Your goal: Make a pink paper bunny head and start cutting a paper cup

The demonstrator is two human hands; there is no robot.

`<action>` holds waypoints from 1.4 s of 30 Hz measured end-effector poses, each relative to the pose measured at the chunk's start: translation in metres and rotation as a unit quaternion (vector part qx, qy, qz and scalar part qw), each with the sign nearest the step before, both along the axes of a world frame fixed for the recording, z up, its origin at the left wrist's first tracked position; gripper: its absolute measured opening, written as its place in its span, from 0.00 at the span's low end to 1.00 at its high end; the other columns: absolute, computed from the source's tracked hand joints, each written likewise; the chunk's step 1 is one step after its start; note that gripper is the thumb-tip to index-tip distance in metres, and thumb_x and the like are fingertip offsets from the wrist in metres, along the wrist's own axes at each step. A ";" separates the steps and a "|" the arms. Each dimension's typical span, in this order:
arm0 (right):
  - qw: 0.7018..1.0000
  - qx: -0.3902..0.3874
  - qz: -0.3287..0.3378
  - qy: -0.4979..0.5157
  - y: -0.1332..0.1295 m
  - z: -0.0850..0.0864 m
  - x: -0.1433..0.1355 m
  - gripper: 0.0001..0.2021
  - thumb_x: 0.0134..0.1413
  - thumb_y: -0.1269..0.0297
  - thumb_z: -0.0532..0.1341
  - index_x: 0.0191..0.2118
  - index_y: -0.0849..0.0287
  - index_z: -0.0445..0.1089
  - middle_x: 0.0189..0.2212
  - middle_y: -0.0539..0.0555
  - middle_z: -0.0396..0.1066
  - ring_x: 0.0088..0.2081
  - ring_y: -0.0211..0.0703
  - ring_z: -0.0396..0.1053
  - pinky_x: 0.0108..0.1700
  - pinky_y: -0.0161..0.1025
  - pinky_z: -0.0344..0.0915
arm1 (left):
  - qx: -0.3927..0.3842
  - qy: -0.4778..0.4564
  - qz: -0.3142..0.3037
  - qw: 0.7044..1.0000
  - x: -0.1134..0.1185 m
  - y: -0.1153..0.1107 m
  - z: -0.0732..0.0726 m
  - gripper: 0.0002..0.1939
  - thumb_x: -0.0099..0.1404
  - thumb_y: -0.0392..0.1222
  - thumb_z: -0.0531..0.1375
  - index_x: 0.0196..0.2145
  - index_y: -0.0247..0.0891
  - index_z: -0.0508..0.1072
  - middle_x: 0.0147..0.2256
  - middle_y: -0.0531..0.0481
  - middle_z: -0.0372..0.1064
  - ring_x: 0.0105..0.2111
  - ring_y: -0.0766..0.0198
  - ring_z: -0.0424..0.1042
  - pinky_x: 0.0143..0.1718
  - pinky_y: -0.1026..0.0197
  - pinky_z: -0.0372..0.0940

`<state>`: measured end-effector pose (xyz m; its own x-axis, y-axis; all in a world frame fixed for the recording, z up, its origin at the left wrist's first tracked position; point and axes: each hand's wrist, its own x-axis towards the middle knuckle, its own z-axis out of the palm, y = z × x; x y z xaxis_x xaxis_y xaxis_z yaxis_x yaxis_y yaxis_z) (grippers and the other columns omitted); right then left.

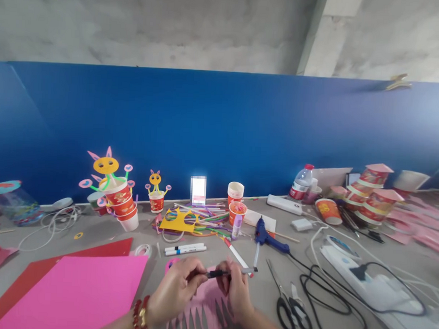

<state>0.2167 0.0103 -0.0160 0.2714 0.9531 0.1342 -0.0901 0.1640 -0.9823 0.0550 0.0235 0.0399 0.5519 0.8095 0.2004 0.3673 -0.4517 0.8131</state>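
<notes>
My left hand (183,286), with red beads and a gold-coloured piece at the wrist, pinches the dark end of a pen (218,274). Around the pen's middle, the fingers of my right hand (238,289) are closed, and its grey end sticks out to the right. Below both hands lies a piece of pink paper (208,300) cut into pointed strips; my forearms and hands cover part of it. A bright pink item (171,264) shows partly behind my left hand. A white marker with red ends (239,256) lies just beyond my right hand.
Pink sheets (79,289) lie at left. Scissors (286,303), a blue glue gun (269,238) with its cord and a power strip (374,287) are at right. Paper-cup figures (119,199), a yellow cut-out sheet (178,221) and stacked cups (373,195) stand or lie before a blue partition (221,130).
</notes>
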 end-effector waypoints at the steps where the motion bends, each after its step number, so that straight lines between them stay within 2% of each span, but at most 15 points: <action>1: 1.000 -0.003 -0.001 -0.008 -0.001 -0.001 -0.001 0.32 0.60 0.37 0.40 0.12 0.52 0.42 0.10 0.44 0.41 0.14 0.36 0.44 0.18 0.36 0.49 | 0.016 0.011 -0.001 1.000 0.001 -0.002 0.000 0.07 0.66 0.40 0.54 0.30 0.39 0.67 0.23 0.55 0.64 0.23 0.67 0.64 0.25 0.67 0.58; 4: 0.997 -0.010 0.020 -0.073 0.001 -0.001 0.003 0.30 0.62 0.39 0.38 0.15 0.52 0.44 0.11 0.44 0.42 0.14 0.36 0.45 0.19 0.37 0.48 | 0.047 0.040 -0.013 0.998 0.002 0.001 -0.002 0.06 0.67 0.39 0.54 0.32 0.39 0.68 0.26 0.54 0.68 0.27 0.65 0.67 0.28 0.66 0.60; 7: 0.985 0.003 0.067 -0.160 0.008 0.008 0.018 0.29 0.60 0.39 0.47 0.16 0.54 0.54 0.12 0.46 0.52 0.17 0.39 0.54 0.24 0.37 0.53 | 0.116 0.067 -0.022 0.991 -0.007 0.023 -0.007 0.09 0.70 0.41 0.51 0.38 0.41 0.70 0.33 0.51 0.73 0.32 0.63 0.71 0.34 0.64 0.65; 9: 0.970 0.015 0.093 -0.225 0.014 0.018 0.033 0.22 0.54 0.41 0.58 0.21 0.55 0.63 0.15 0.46 0.60 0.21 0.41 0.60 0.27 0.37 0.54 | 0.208 0.106 0.006 0.972 -0.019 0.045 -0.008 0.13 0.72 0.42 0.48 0.42 0.42 0.71 0.37 0.49 0.74 0.37 0.61 0.72 0.40 0.61 0.66; 11: 0.950 0.010 0.084 -0.300 0.019 0.029 0.052 0.15 0.51 0.48 0.64 0.31 0.54 0.69 0.19 0.47 0.67 0.23 0.43 0.64 0.27 0.37 0.52 | 0.274 0.145 0.081 0.947 -0.032 0.066 -0.008 0.13 0.72 0.41 0.48 0.43 0.41 0.71 0.39 0.47 0.74 0.40 0.60 0.72 0.43 0.59 0.66; 13: 0.878 -0.034 -0.003 -0.478 0.023 0.037 0.072 0.10 0.56 0.53 0.61 0.37 0.54 0.69 0.24 0.50 0.72 0.27 0.46 0.69 0.28 0.36 0.52 | 0.301 0.191 0.121 0.927 -0.041 0.082 -0.008 0.13 0.72 0.40 0.48 0.43 0.39 0.72 0.38 0.46 0.73 0.41 0.58 0.71 0.45 0.56 0.65; 15: 0.794 -0.084 -0.020 -0.601 0.024 0.042 0.088 0.07 0.58 0.58 0.59 0.35 0.55 0.68 0.27 0.52 0.74 0.30 0.46 0.72 0.28 0.35 0.51 | 0.300 0.215 0.126 0.921 -0.044 0.091 -0.010 0.12 0.72 0.39 0.49 0.40 0.38 0.73 0.37 0.46 0.73 0.41 0.57 0.71 0.45 0.55 0.64; 18: 0.771 -0.103 0.003 -0.629 0.026 0.043 0.100 0.04 0.56 0.64 0.60 0.32 0.56 0.68 0.33 0.54 0.75 0.34 0.46 0.73 0.28 0.35 0.51 | 0.293 0.240 0.119 0.918 -0.040 0.094 -0.019 0.11 0.71 0.39 0.51 0.39 0.37 0.74 0.36 0.46 0.72 0.41 0.56 0.69 0.46 0.53 0.63; 21: 0.758 -0.122 0.030 -0.639 0.027 0.038 0.099 0.02 0.55 0.66 0.61 0.32 0.57 0.68 0.35 0.54 0.76 0.35 0.47 0.73 0.28 0.35 0.50 | 0.286 0.253 0.107 0.918 -0.032 0.093 -0.030 0.10 0.71 0.39 0.52 0.39 0.37 0.74 0.36 0.45 0.72 0.41 0.55 0.68 0.47 0.52 0.62; 24: 0.747 -0.145 0.043 -0.648 0.027 0.035 0.094 0.02 0.53 0.67 0.61 0.30 0.57 0.69 0.33 0.54 0.75 0.34 0.47 0.73 0.27 0.35 0.48 | 0.289 0.247 0.096 0.920 -0.031 0.093 -0.032 0.09 0.70 0.39 0.53 0.42 0.36 0.73 0.40 0.44 0.73 0.43 0.54 0.67 0.48 0.52 0.62; 27: 0.740 -0.158 0.038 -0.652 0.026 0.035 0.093 0.03 0.54 0.67 0.60 0.30 0.57 0.69 0.32 0.54 0.75 0.34 0.47 0.73 0.27 0.36 0.47 | 0.303 0.222 0.099 0.921 -0.046 0.098 -0.022 0.09 0.70 0.40 0.54 0.44 0.38 0.72 0.43 0.45 0.73 0.46 0.55 0.68 0.51 0.52 0.61; 33: 0.747 -0.161 0.040 -0.644 0.026 0.038 0.094 0.05 0.54 0.65 0.60 0.28 0.57 0.69 0.30 0.53 0.76 0.33 0.47 0.73 0.26 0.35 0.48 | 0.320 0.188 0.188 0.909 -0.094 0.116 0.005 0.12 0.73 0.40 0.47 0.39 0.37 0.69 0.40 0.44 0.71 0.43 0.57 0.69 0.47 0.54 0.63; 36: 0.755 -0.154 0.037 -0.636 0.026 0.038 0.091 0.05 0.56 0.63 0.59 0.31 0.56 0.69 0.30 0.52 0.76 0.33 0.46 0.73 0.27 0.35 0.50 | 0.311 0.220 0.146 0.913 -0.094 0.114 0.001 0.11 0.72 0.40 0.50 0.37 0.37 0.71 0.37 0.47 0.72 0.40 0.59 0.70 0.44 0.57 0.64; 39: 0.775 -0.126 0.023 -0.619 0.025 0.036 0.086 0.09 0.59 0.59 0.57 0.30 0.56 0.67 0.30 0.51 0.76 0.33 0.45 0.73 0.28 0.35 0.52 | 0.295 0.263 0.071 0.916 -0.080 0.104 -0.009 0.08 0.69 0.40 0.56 0.32 0.39 0.73 0.33 0.50 0.71 0.36 0.61 0.70 0.41 0.60 0.64; 42: 0.793 -0.106 0.018 -0.600 0.025 0.034 0.083 0.10 0.59 0.58 0.57 0.28 0.55 0.66 0.28 0.50 0.76 0.31 0.45 0.73 0.28 0.35 0.52 | 0.290 0.295 0.038 0.909 -0.069 0.092 -0.015 0.06 0.67 0.41 0.59 0.33 0.37 0.73 0.34 0.48 0.70 0.37 0.58 0.69 0.40 0.58 0.63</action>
<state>0.2997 0.0348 0.0180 0.0408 0.9930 0.1107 0.9293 0.0030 -0.3694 -0.0138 0.1159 0.0252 0.6487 0.7022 0.2934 0.7108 -0.6968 0.0961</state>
